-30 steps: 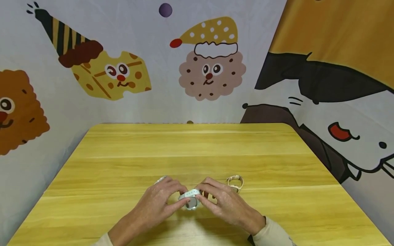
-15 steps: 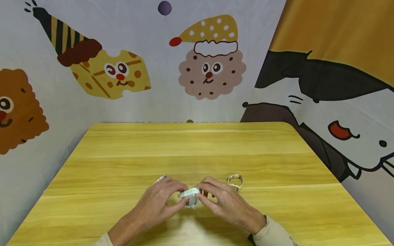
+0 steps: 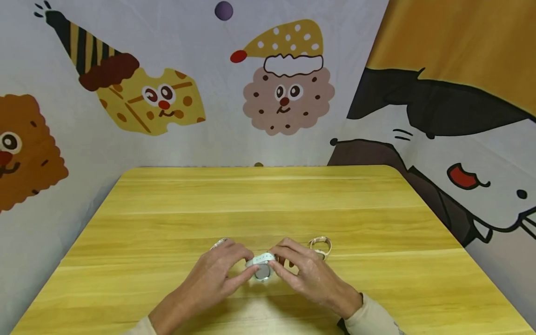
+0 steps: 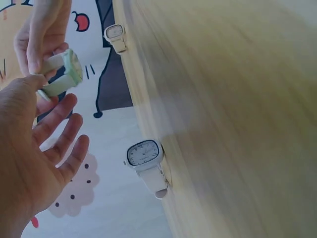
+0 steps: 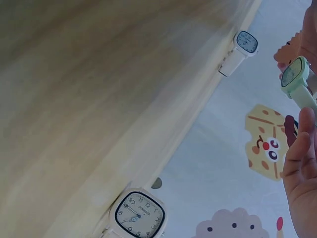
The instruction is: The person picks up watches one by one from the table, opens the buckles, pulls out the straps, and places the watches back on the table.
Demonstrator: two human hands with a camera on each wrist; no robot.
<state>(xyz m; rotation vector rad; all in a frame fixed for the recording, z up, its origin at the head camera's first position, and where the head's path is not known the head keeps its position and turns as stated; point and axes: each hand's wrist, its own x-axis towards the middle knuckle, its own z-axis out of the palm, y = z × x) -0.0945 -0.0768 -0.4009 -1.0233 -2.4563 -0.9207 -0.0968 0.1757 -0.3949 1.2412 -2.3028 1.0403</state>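
Between my two hands a pale mint-green wristwatch is held up over the near part of the table, its strap looped and its grey back towards the head camera. My left hand pinches one side of the strap between thumb and forefinger; its other fingers are spread in the left wrist view. On the opposite side, my right hand pinches the strap with thumb and fingertips. The green watch shows its case edge in the left wrist view, and the dial of the watch appears in the right wrist view.
A white watch with a rounded square dial stands on the table beyond my left hand, mostly hidden in the head view. A cream watch stands behind my right hand. The wooden table reaches a cartoon-printed cloth backdrop.
The green watch has shifted slightly right and tilted, showing more of its round back than half a second ago. Both hands keep their pinch on the strap. The other watches stay put.
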